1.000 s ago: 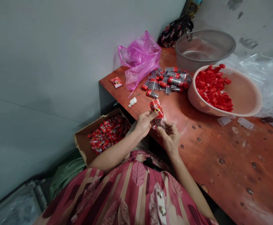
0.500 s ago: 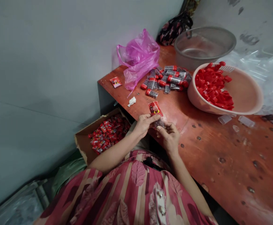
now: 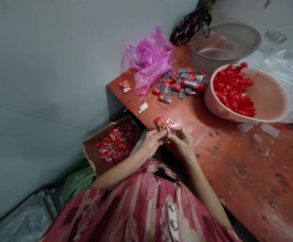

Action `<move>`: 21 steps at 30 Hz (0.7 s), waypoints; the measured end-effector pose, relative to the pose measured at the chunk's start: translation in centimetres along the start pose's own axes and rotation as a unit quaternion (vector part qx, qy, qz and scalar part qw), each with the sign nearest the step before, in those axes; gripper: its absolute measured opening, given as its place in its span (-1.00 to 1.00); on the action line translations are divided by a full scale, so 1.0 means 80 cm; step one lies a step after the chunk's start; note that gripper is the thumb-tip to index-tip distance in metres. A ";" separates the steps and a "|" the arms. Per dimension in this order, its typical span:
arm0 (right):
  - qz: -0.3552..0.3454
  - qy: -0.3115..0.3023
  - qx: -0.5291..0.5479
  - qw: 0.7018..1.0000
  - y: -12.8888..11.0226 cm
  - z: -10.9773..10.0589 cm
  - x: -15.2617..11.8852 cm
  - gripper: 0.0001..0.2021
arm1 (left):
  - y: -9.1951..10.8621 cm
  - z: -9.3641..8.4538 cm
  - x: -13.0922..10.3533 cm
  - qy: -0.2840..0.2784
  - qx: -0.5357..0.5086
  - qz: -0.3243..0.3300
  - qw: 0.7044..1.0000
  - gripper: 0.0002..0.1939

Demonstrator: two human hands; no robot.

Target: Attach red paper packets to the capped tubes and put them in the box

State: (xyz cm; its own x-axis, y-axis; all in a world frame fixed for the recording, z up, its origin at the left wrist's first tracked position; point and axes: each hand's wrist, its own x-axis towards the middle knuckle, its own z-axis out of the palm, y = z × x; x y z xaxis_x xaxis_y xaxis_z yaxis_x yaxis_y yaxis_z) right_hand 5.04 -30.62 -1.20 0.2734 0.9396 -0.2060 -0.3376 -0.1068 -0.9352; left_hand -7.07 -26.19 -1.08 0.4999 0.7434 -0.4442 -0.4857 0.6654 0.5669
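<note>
A small red printed plastic packet [image 3: 161, 123] is held over the table's front edge, in front of my body. My left hand [image 3: 151, 142] pinches its lower left part, thumb on top. My right hand [image 3: 182, 140] is closed on its lower right side, with thumb and fingers close together. Clear shiny film shows at the packet's right. The fingers hide its lower end, so what is inside cannot be made out. Beyond the hands, a pile of clear vials with red caps [image 3: 180, 82] lies on the reddish table [image 3: 227, 153].
Below left stands a cardboard box [image 3: 91, 153] of filled red packets. Another flat packet [image 3: 125, 86], a white crumpled scrap [image 3: 143, 107] and a pink plastic bag [image 3: 150, 55] lie on the table. Rightward are a pink basin [image 3: 269, 97] of red caps, a grey basin [image 3: 199, 58] and clear empty tubes [image 3: 270, 129].
The packet has moved slightly left and down and now tilts the other way. My hands have drawn closer together on it, and the view has shifted a little.
</note>
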 end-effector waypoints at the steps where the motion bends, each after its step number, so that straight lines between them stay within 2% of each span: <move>1: 0.001 0.000 -0.004 1.000 0.002 0.004 0.002 -0.74 | -0.002 -0.003 -0.005 0.003 -0.006 0.003 1.000 -0.75; 4: -0.005 -0.018 -0.029 0.999 0.008 0.018 0.009 -0.72 | -0.001 -0.016 -0.019 0.028 -0.024 0.044 0.998 -0.78; 6: -0.011 -0.031 -0.042 0.999 0.010 0.024 0.011 -0.72 | 0.008 -0.032 -0.028 0.065 -0.037 0.090 0.993 -0.74; 8: -0.013 -0.023 -0.051 0.998 0.007 0.023 0.010 -0.73 | 0.020 -0.051 -0.034 0.122 -0.062 0.138 0.981 -0.57; 10: -0.020 0.012 -0.062 0.998 0.001 0.015 0.010 -0.77 | 0.028 -0.068 -0.037 0.170 -0.062 0.166 0.969 -0.35; 12: -0.038 0.054 -0.070 0.995 -0.005 0.003 0.011 -0.79 | 0.028 -0.076 -0.032 0.174 0.028 0.175 0.969 -0.31; 13: -0.049 0.074 -0.074 0.993 -0.007 -0.004 0.011 -0.80 | 0.027 -0.075 -0.026 0.157 0.113 0.190 0.963 -0.36; 14: -0.057 0.090 -0.078 0.991 -0.009 -0.010 0.012 -0.81 | 0.024 -0.072 -0.018 0.129 0.219 0.216 0.943 -0.43; 15: -0.064 0.103 -0.083 0.989 -0.011 -0.015 0.012 -0.82 | 0.020 -0.067 -0.008 0.093 0.336 0.254 0.902 -0.50; 17: -0.069 0.120 -0.095 0.986 -0.012 -0.022 0.012 -0.83 | 0.012 -0.053 0.015 0.024 0.548 0.340 0.763 -0.56; 18: -0.070 0.123 -0.101 0.985 -0.011 -0.024 0.010 -0.84 | 0.008 -0.046 0.026 0.003 0.623 0.367 0.691 -0.57; 19: -0.069 0.123 -0.106 0.984 -0.011 -0.025 0.009 -0.84 | 0.004 -0.040 0.037 -0.001 0.678 0.377 0.631 -0.59; 20: -0.066 0.123 -0.110 0.984 -0.010 -0.025 0.007 -0.85 | 0.001 -0.036 0.047 0.001 0.715 0.379 0.587 -0.62; 21: -0.063 0.122 -0.113 0.984 -0.009 -0.025 0.006 -0.85 | -0.002 -0.032 0.054 0.004 0.738 0.379 0.558 -0.66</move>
State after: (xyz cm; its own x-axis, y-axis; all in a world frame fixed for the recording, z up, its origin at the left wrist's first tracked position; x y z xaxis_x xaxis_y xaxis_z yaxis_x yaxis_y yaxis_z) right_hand 7.23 -30.77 -1.23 0.5184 0.8463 -0.1226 -0.0867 -0.0906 -0.9921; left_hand -6.66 -22.89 -4.91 0.5457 0.7782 0.3110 0.5684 -0.6164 0.5450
